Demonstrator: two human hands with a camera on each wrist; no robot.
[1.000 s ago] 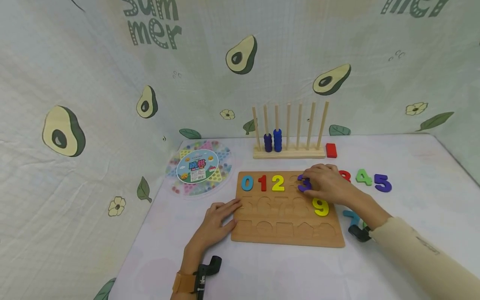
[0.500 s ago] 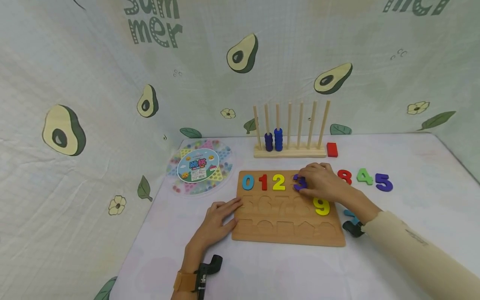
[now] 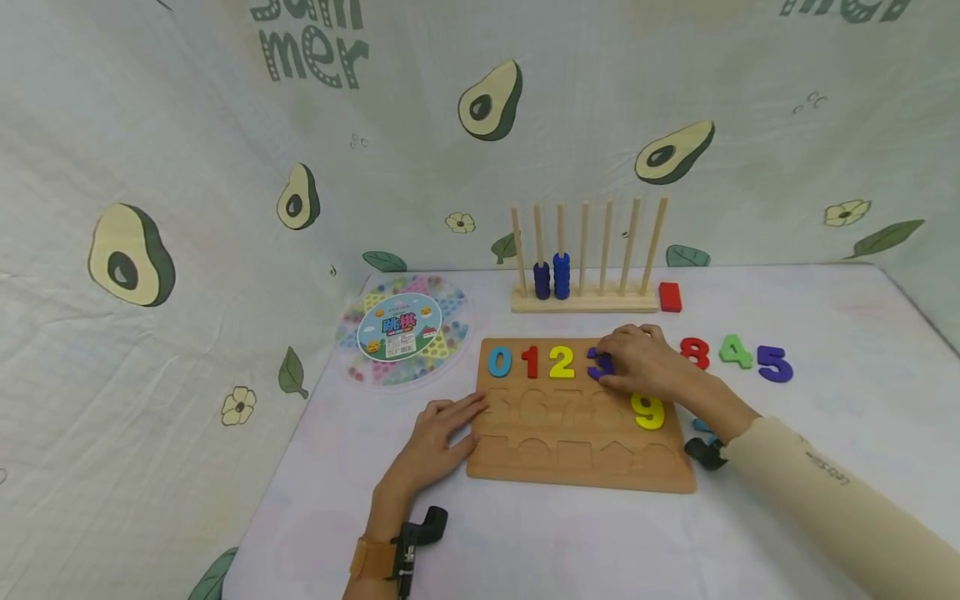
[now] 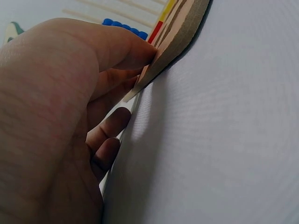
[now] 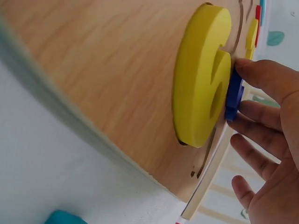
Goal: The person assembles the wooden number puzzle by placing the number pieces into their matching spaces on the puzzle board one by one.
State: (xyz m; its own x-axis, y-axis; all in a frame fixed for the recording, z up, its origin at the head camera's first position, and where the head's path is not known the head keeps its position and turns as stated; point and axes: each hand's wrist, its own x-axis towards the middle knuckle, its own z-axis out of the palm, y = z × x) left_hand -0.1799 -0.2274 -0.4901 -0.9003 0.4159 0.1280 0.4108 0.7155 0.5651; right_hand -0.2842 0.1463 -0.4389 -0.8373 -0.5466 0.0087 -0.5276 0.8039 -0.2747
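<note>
A wooden number board [image 3: 547, 462] lies on the table, with a blue 0 [image 3: 492, 363], a red 1 [image 3: 531, 362] and a yellow 2 [image 3: 556, 372] along its top row. Right of these, my right hand [image 3: 643, 363] pinches a purple number 3 [image 5: 235, 93] between thumb and fingers at the board's surface. Whether the 3 is fully seated in its recess I cannot tell. A yellow 9 [image 5: 189, 88] sits on the board just below that hand. My left hand [image 3: 433, 446] touches the board's left edge with extended fingers and thumb.
Right of the board are a red 8 [image 3: 695, 352], a green 4 [image 3: 736, 353], a purple 5 [image 3: 773, 364] and a partly hidden blue number [image 3: 702, 426]. Behind stand a pegged bead rack [image 3: 585, 302] and a red block [image 3: 670, 297]. A round game box [image 3: 400, 329] lies left.
My right hand has moved slightly left over the board with the purple 3, then stays nearly still. The left hand keeps its place at the board's edge. The head view has shifted a little.
</note>
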